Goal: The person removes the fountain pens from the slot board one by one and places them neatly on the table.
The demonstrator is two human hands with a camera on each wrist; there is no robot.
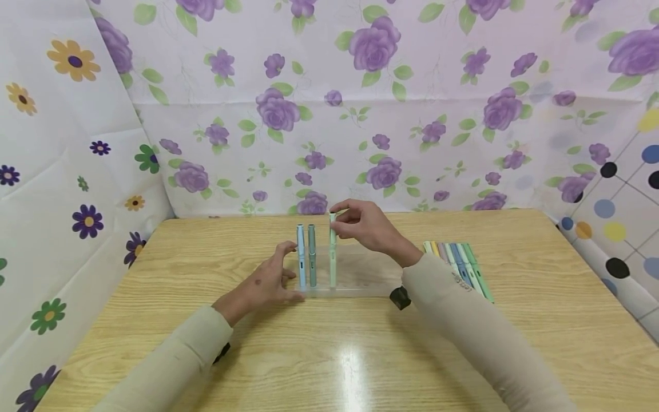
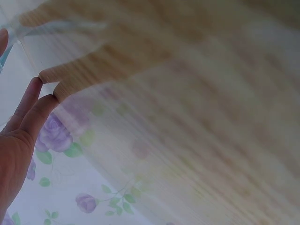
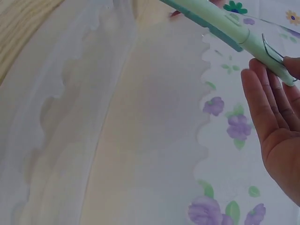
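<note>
A clear pen stand (image 1: 360, 292) with scalloped slots stands on the table. In it, a light blue pen (image 1: 301, 257) and a grey-green pen (image 1: 312, 260) are upright near the left end. To their right my right hand (image 1: 366, 226) pinches the top of a pale green pen (image 1: 332, 266), held upright with its lower end at the stand's front ledge. The right wrist view shows this pale green pen (image 3: 225, 21) with its metal clip near the thumb. My left hand (image 1: 265, 280) holds the stand's left end between thumb and index finger; other fingertips (image 2: 40, 105) touch the tabletop.
Several pens (image 1: 458, 260) in greens, blues, yellow and mauve lie side by side right of the stand, partly behind the right sleeve (image 1: 437, 286). Floral sheets (image 1: 329, 143) hang behind the wooden table (image 1: 309, 355) and at both sides.
</note>
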